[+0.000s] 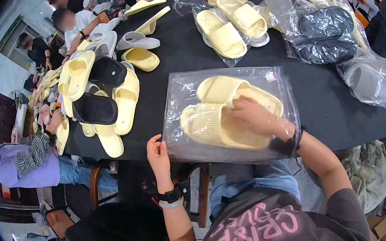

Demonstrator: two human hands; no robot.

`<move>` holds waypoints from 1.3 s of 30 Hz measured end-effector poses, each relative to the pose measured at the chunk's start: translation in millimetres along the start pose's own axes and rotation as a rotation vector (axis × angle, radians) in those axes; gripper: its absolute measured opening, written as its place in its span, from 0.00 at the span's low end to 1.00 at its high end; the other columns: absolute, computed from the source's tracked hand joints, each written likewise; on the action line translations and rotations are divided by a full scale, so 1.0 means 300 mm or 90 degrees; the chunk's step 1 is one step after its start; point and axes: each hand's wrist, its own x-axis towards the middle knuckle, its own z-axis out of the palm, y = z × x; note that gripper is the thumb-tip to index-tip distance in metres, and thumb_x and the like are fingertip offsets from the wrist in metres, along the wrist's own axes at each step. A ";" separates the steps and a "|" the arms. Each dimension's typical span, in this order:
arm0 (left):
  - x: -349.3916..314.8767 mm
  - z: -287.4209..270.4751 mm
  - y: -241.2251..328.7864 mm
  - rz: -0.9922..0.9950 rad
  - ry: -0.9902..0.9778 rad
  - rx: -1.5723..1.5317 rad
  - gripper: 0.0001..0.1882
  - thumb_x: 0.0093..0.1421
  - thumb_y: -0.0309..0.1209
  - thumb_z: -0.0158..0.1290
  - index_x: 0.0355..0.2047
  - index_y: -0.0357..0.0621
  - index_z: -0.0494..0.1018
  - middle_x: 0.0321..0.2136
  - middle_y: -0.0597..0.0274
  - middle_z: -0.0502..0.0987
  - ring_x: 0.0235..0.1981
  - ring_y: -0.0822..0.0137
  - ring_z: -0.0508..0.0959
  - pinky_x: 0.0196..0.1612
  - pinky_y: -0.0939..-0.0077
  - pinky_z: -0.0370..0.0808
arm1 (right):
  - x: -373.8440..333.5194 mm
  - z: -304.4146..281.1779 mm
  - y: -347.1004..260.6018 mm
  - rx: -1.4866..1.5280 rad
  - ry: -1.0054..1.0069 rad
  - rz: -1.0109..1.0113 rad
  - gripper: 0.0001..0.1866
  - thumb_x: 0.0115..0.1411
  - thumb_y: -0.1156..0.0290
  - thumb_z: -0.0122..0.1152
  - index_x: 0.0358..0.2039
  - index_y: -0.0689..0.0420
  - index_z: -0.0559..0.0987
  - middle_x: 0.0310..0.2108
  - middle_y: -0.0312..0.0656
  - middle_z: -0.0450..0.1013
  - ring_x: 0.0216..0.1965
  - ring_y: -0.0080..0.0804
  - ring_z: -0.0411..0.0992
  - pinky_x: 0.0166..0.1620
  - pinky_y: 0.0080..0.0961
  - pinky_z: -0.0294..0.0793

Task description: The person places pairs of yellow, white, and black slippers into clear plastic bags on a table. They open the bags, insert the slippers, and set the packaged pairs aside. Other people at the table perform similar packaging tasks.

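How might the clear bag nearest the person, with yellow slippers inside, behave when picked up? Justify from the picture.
The clear bag is likely floppy, as its thin film creases along the edges. The yellow slippers inside would probably make it sag, since they fill much of it. Its surface may be slippery, judging by the glossy glare.

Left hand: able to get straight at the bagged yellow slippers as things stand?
Probably not: the left hand is outside, by the near left corner of the clear bag, whose film appears to cover the yellow slippers on that side.
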 end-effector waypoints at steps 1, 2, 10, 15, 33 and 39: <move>-0.002 -0.003 0.000 -0.018 0.011 -0.026 0.14 0.66 0.19 0.49 0.52 0.38 0.71 0.27 0.68 0.73 0.27 0.79 0.70 0.33 0.85 0.68 | -0.024 -0.003 0.022 -0.006 0.043 0.005 0.19 0.61 0.67 0.54 0.53 0.52 0.77 0.38 0.42 0.70 0.46 0.39 0.69 0.54 0.39 0.64; -0.003 -0.005 -0.004 -0.013 0.017 -0.022 0.14 0.65 0.19 0.49 0.51 0.38 0.71 0.26 0.69 0.72 0.26 0.79 0.70 0.32 0.85 0.68 | -0.053 -0.015 0.044 -0.003 0.035 0.005 0.19 0.61 0.68 0.55 0.53 0.53 0.77 0.38 0.42 0.70 0.47 0.39 0.69 0.54 0.39 0.64; -0.015 -0.025 0.070 -0.079 -0.022 -0.094 0.14 0.63 0.18 0.53 0.50 0.34 0.73 0.29 0.65 0.75 0.22 0.80 0.70 0.25 0.85 0.67 | -0.259 -0.126 0.111 0.011 0.087 0.046 0.19 0.57 0.70 0.57 0.50 0.57 0.80 0.39 0.45 0.72 0.46 0.45 0.70 0.55 0.42 0.64; -0.019 -0.074 0.143 -0.126 -0.112 -0.123 0.22 0.60 0.15 0.54 0.55 0.31 0.70 0.41 0.56 0.77 0.23 0.78 0.71 0.26 0.85 0.68 | -0.303 -0.139 0.148 -0.006 0.125 0.027 0.22 0.55 0.70 0.59 0.51 0.56 0.79 0.40 0.45 0.71 0.44 0.45 0.70 0.53 0.41 0.65; 0.616 0.193 0.221 0.135 -0.204 0.109 0.17 0.65 0.34 0.57 0.51 0.36 0.76 0.39 0.63 0.80 0.36 0.76 0.75 0.42 0.80 0.72 | -0.320 -0.087 0.188 0.002 0.082 0.063 0.21 0.62 0.64 0.54 0.56 0.46 0.77 0.51 0.44 0.72 0.57 0.43 0.67 0.64 0.45 0.58; 0.742 0.270 0.183 0.022 -0.251 0.217 0.13 0.58 0.34 0.63 0.37 0.36 0.82 0.30 0.64 0.82 0.31 0.75 0.77 0.37 0.79 0.73 | -0.320 -0.083 0.184 0.012 0.064 0.086 0.22 0.63 0.62 0.54 0.58 0.43 0.76 0.51 0.42 0.73 0.62 0.43 0.65 0.66 0.46 0.54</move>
